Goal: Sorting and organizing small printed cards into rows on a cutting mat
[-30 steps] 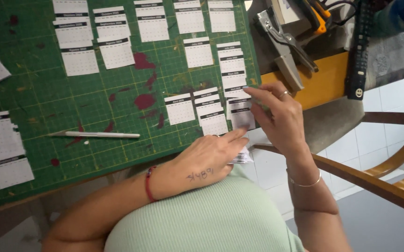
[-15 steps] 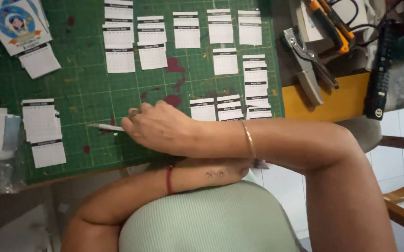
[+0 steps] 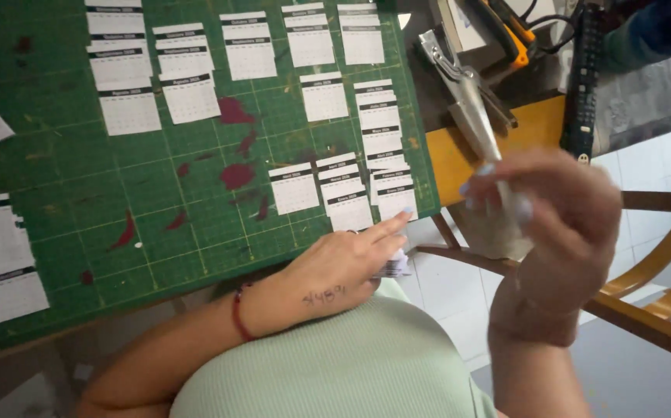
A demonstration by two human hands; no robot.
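At the green cutting mat's (image 3: 157, 201) near edge, left hand (image 3: 343, 271) pinches a small card stack (image 3: 396, 265); right hand (image 3: 552, 224) — blurred — grips a thin white tool (image 3: 509, 203). Best kept steady — cards squared.

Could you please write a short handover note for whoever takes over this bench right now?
Left hand rests at the green cutting mat's near edge, holding a small stack of paper slips, forefinger on the lowest slip.
Right hand is raised beside the mat, pinching a thin white stick-like tool; blurred.
Done: many small calendar slips lie in rows and overlapped columns on the mat.
Left: the slips in the left hand.
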